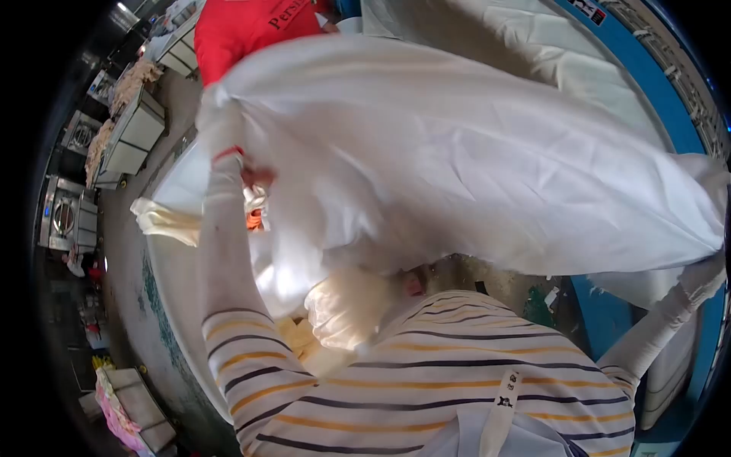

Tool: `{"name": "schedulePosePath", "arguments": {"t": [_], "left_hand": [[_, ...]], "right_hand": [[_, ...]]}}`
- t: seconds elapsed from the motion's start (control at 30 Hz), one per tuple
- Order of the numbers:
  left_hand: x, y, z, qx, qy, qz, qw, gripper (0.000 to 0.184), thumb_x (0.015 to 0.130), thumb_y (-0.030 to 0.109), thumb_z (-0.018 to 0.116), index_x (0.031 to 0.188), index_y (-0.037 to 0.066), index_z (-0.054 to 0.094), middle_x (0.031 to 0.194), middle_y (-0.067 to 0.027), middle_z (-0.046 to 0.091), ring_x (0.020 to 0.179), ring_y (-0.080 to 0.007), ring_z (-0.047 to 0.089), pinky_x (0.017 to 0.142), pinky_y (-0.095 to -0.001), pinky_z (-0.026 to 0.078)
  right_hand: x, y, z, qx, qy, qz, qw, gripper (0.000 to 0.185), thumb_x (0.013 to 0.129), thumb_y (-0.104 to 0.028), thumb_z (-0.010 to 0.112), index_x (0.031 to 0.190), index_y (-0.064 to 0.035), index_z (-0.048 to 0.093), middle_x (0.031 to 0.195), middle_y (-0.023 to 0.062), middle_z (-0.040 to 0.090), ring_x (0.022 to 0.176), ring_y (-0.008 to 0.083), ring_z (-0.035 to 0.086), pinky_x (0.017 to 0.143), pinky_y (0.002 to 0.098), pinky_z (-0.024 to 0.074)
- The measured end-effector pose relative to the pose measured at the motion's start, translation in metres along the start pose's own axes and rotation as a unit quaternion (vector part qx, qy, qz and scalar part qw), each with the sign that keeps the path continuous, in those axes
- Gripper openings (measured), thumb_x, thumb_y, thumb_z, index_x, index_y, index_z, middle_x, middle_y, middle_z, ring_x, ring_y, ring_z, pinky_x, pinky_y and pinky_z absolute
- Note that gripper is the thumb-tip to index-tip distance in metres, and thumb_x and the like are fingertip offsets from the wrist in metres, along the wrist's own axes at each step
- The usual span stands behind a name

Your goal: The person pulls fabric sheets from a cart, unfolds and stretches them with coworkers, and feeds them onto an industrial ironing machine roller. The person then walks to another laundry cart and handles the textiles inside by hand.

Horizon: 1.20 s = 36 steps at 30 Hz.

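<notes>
A wide white cloth sheet (472, 164) is stretched and billowing between my raised arms. My left hand (221, 114), beyond a red band at the wrist, is closed on the sheet's left end; its fingers are blurred. At the far right edge of the view, my right hand (707, 273) grips the opposite end of the cloth. Below the sheet, near my body, lies a bunched cream satiny cloth (346, 311). Another cream cloth (169, 222) hangs over the rim of a white cart or bin (173, 293) at my left.
A person in a red shirt (255, 34) stands beyond the sheet. Blue-framed machinery (643, 65) runs along the right, with pale fabric (563, 65) on it. Laundry carts (135, 133) and front-loading machines (62, 217) line the left side. Another cart (141, 400) holds pink cloth.
</notes>
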State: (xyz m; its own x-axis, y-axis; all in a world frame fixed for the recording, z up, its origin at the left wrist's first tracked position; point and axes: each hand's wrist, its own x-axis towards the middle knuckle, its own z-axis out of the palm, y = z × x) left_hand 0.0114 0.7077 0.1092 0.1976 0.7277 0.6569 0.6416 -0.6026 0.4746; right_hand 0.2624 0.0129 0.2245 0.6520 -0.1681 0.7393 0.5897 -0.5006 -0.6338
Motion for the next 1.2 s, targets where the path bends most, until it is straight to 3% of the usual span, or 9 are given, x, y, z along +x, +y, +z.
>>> {"name": "schedulePosePath", "arguments": {"t": [0.03,0.2,0.37,0.47,0.57,0.63,0.77,1.03,1.2], "left_hand": [[0.017,0.032,-0.012,0.024,-0.007,-0.067,0.997,0.042,0.084,0.036,0.056,0.121,0.018,0.063,0.106,-0.0184,0.069,0.101,-0.0372,0.065,0.085,-0.0462,0.051],[0.032,0.054,0.036,-0.021,-0.114,0.062,0.991,0.033,0.089,0.031,0.054,0.115,0.013,0.065,0.099,-0.0158,0.069,0.087,-0.0290,0.067,0.081,-0.0407,0.052],[-0.141,0.186,-0.006,-0.308,-0.337,0.181,0.871,0.032,0.092,0.028,0.054,0.115,0.009,0.064,0.101,-0.0140,0.068,0.086,-0.0263,0.065,0.082,-0.0393,0.052],[-0.255,0.239,-0.028,-0.352,-0.452,0.266,0.775,0.032,0.092,0.028,0.054,0.116,0.008,0.063,0.102,-0.0138,0.067,0.088,-0.0260,0.065,0.082,-0.0385,0.051],[-0.350,0.281,-0.052,-0.364,-0.524,0.308,0.706,0.033,0.092,0.028,0.054,0.116,0.007,0.062,0.104,-0.0137,0.067,0.091,-0.0256,0.064,0.083,-0.0377,0.051],[-0.394,0.297,-0.065,-0.356,-0.550,0.317,0.686,0.033,0.093,0.027,0.054,0.117,0.007,0.062,0.105,-0.0136,0.066,0.092,-0.0254,0.064,0.084,-0.0372,0.051],[-0.438,0.304,-0.085,-0.324,-0.557,0.308,0.699,0.033,0.093,0.027,0.054,0.118,0.006,0.061,0.107,-0.0134,0.066,0.095,-0.0249,0.063,0.085,-0.0362,0.051],[-0.464,0.284,-0.165,-0.245,-0.472,0.228,0.816,0.034,0.094,0.026,0.054,0.119,0.003,0.060,0.111,-0.0130,0.064,0.100,-0.0239,0.062,0.087,-0.0341,0.051],[-0.432,0.276,-0.255,-0.224,-0.299,0.132,0.918,0.035,0.095,0.025,0.054,0.120,0.002,0.058,0.114,-0.0127,0.063,0.104,-0.0233,0.061,0.089,-0.0328,0.051]], "right_hand": [[-0.005,0.014,-0.007,0.209,-0.030,0.142,0.967,0.040,0.098,-0.035,0.050,0.116,0.0008,0.058,0.112,0.0116,0.060,0.101,0.0204,0.058,0.087,0.0345,0.0489],[-0.053,0.054,0.000,-0.018,-0.046,0.012,0.999,0.040,0.098,-0.032,0.055,0.119,0.0012,0.058,0.112,0.0092,0.060,0.103,0.0170,0.056,0.092,0.0307,0.0446],[-0.080,0.093,-0.004,0.195,-0.282,0.413,0.844,0.048,0.093,-0.029,0.064,0.131,-0.0005,0.054,0.129,0.0123,0.059,0.121,0.0201,0.053,0.100,0.0322,0.0452],[-0.164,0.057,0.058,0.095,-0.248,0.169,0.949,0.036,0.085,-0.016,0.072,0.117,-0.0028,0.062,0.107,0.0082,0.067,0.096,0.0182,0.063,0.086,0.0319,0.0519],[-0.216,0.029,0.076,0.129,-0.400,-0.030,0.907,0.024,0.082,-0.014,0.071,0.104,-0.0055,0.067,0.099,0.0078,0.067,0.087,0.0214,0.066,0.075,0.0326,0.0541],[-0.255,-0.006,0.089,-0.012,-0.655,-0.043,0.755,0.019,0.082,-0.019,0.070,0.098,-0.0104,0.068,0.091,0.0083,0.065,0.082,0.0218,0.065,0.077,0.0320,0.0530],[-0.236,-0.022,0.051,0.161,-0.731,-0.122,0.651,0.019,0.084,-0.023,0.067,0.100,-0.0131,0.067,0.091,0.0088,0.063,0.086,0.0208,0.063,0.079,0.0333,0.0513],[-0.188,0.083,0.033,0.422,-0.468,0.256,0.734,0.038,0.090,-0.021,0.059,0.124,-0.0063,0.055,0.114,0.0155,0.060,0.102,0.0264,0.062,0.089,0.0341,0.0481],[-0.268,0.145,0.049,0.205,-0.675,-0.171,0.687,0.051,0.088,-0.010,0.053,0.138,-0.0049,0.045,0.123,0.0171,0.057,0.118,0.0319,0.052,0.104,0.0391,0.0383]]}}
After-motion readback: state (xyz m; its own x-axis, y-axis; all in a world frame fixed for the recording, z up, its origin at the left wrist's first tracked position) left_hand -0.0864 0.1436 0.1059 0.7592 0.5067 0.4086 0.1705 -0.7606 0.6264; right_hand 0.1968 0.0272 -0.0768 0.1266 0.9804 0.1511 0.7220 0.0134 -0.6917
